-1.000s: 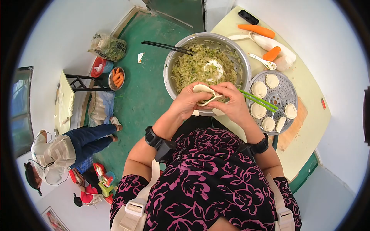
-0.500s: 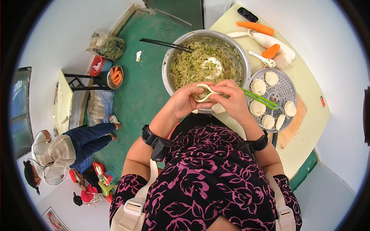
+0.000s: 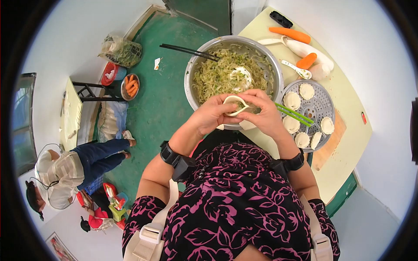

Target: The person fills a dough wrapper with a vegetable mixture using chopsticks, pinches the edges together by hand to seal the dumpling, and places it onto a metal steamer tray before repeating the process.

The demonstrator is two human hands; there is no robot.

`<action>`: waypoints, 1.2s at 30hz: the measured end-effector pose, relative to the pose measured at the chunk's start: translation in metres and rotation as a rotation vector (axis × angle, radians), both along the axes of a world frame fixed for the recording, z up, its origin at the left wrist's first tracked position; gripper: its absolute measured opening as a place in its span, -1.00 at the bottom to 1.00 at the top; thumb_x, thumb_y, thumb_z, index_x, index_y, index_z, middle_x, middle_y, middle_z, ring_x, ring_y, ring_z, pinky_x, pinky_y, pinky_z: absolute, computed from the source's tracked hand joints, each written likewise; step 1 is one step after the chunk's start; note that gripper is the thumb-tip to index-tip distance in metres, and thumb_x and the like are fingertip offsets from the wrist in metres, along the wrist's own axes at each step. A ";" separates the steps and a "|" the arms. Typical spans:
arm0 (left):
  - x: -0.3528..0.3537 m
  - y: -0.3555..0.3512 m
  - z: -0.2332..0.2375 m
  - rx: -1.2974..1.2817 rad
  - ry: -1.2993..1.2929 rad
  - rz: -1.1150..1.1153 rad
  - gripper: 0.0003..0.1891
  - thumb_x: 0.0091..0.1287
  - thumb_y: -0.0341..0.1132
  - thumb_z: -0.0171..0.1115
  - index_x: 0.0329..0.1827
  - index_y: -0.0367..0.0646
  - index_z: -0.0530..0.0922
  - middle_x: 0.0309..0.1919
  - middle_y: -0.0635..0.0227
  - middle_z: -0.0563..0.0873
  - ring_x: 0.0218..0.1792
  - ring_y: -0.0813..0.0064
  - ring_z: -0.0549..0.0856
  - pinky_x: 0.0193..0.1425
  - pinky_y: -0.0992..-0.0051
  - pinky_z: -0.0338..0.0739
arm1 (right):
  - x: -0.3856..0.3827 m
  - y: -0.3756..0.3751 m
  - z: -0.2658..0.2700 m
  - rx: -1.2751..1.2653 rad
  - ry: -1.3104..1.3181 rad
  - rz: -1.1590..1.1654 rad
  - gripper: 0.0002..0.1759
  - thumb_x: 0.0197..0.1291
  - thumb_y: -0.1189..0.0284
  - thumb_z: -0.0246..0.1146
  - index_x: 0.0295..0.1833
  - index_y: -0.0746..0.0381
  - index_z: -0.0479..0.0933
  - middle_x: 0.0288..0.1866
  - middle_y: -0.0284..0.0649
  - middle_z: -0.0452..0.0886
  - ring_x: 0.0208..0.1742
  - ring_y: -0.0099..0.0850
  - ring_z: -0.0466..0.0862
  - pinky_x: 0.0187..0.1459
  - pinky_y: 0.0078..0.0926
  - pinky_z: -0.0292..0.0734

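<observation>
**One dough wrapper, two hands, and it's finally got a pointy end**

So a second ago the dough wrapper (image 3: pixel 234 114) was a loose, wavy fold. Now its rim makes a teardrop, edges meeting at the 3 o'clock end, mouth open elsewhere. I'd call it partly closed at best.

Two hands on it: the left hand (image 3: pixel 211 114) is wrapped round the 9 o'clock side, the right hand (image 3: pixel 261 112) is pinching the tip. It's held up over the near rim of one big metal bowl (image 3: pixel 189 82) at 12 o'clock, full of shredded filling (image 3: pixel 213 80). One pair of black chopsticks (image 3: pixel 185 51) pokes out of that bowl toward 11.

At 3 o'clock, one steamer tray (image 3: pixel 321 104) with six dumplings (image 3: pixel 306 91) on it, by my count, plus one pair of green chopsticks (image 3: pixel 294 114) reaching over its edge.

Further out on the surface (image 3: pixel 355 124), around 1 to 2 o'clock: one patterned spoon (image 3: pixel 297 69), two carrots (image 3: pixel 289 35) (one short), and at least one white radish (image 3: pixel 305 50).

Way off, one smaller metal bowl (image 3: pixel 137 89) at 9 o'clock holds several more carrots, too overlapped to count. Two other people (image 3: pixel 63 169) are around 8.
</observation>
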State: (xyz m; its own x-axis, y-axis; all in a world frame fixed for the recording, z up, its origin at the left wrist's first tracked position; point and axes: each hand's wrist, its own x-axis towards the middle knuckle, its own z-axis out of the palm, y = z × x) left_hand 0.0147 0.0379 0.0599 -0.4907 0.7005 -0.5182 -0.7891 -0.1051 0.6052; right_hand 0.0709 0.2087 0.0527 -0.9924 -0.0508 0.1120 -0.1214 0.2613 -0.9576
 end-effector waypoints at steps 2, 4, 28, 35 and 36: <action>0.001 0.001 -0.002 -0.003 0.012 -0.018 -0.68 0.24 -0.43 0.02 0.06 -0.29 0.37 -0.12 0.22 0.55 -0.17 0.44 0.62 -0.08 0.51 0.59 | 0.000 0.001 -0.002 0.037 -0.007 0.034 -0.56 -0.19 0.49 0.36 -0.06 0.22 0.54 -0.16 -0.29 0.49 -0.07 -0.44 0.46 -0.04 -0.56 0.33; 0.002 0.002 -0.002 -0.011 0.026 -0.010 -0.68 0.24 -0.43 0.02 0.06 -0.29 0.37 -0.12 0.24 0.56 -0.18 0.46 0.62 -0.11 0.54 0.59 | 0.002 0.001 -0.004 0.062 -0.003 0.021 -0.59 -0.18 0.50 0.36 -0.09 0.21 0.55 -0.17 -0.29 0.49 -0.08 -0.44 0.47 -0.05 -0.56 0.34; -0.010 -0.001 -0.001 0.032 -0.062 0.013 -0.64 0.28 -0.42 -0.10 0.13 -0.33 0.33 -0.06 0.07 0.53 -0.15 0.31 0.63 -0.04 0.42 0.57 | 0.005 0.001 -0.008 -0.008 -0.027 -0.083 -0.52 -0.16 0.53 0.34 -0.01 0.28 0.48 -0.14 -0.19 0.49 -0.11 -0.38 0.48 -0.08 -0.50 0.37; -0.007 0.002 -0.002 -0.056 0.012 0.015 -0.65 0.24 -0.48 -0.04 0.10 -0.34 0.36 -0.12 0.15 0.57 -0.22 0.40 0.64 -0.09 0.50 0.59 | 0.000 0.000 -0.006 0.075 0.037 -0.070 -0.60 -0.16 0.48 0.33 -0.08 0.23 0.54 -0.22 -0.22 0.48 -0.16 -0.37 0.45 -0.13 -0.51 0.36; -0.006 0.002 -0.001 -0.084 0.045 0.000 -0.65 0.23 -0.49 -0.02 0.10 -0.34 0.36 -0.13 0.16 0.57 -0.22 0.43 0.64 -0.10 0.52 0.59 | -0.001 0.000 -0.006 0.123 0.079 -0.061 -0.61 -0.17 0.46 0.33 -0.10 0.22 0.55 -0.23 -0.23 0.48 -0.18 -0.36 0.45 -0.13 -0.50 0.36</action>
State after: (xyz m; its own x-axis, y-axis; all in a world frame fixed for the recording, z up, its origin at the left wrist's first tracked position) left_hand 0.0086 0.0403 0.0587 -0.5150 0.6555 -0.5524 -0.7608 -0.0527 0.6468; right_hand 0.0694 0.2084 0.0466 -0.9824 -0.0090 0.1863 -0.1754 0.3848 -0.9062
